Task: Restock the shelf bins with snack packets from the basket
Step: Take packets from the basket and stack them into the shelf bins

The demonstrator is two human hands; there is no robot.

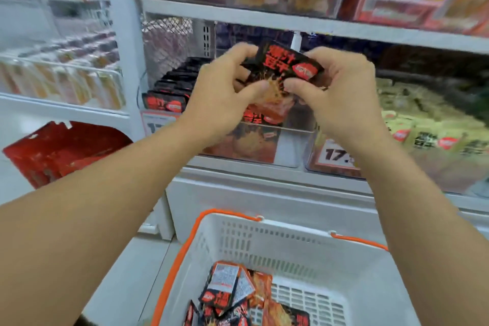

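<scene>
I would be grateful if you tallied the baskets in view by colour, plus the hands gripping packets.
White basket: 1
Red basket: 1
Hands gripping the black packets: 2 (left hand, right hand)
Total: 4

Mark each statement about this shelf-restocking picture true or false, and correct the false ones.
1. Both hands hold black snack packets in front of the shelf. True: the left hand and right hand grip the held packets together.
2. The basket is empty. False: the white basket has packets in it.
3. The basket's handles are orange. True.
4. The bin to the right of the hands holds black packets. False: the right bin's packets are yellowish green.
5. A red crate stands at the left, below the shelf. True: the red crate is there.
</scene>
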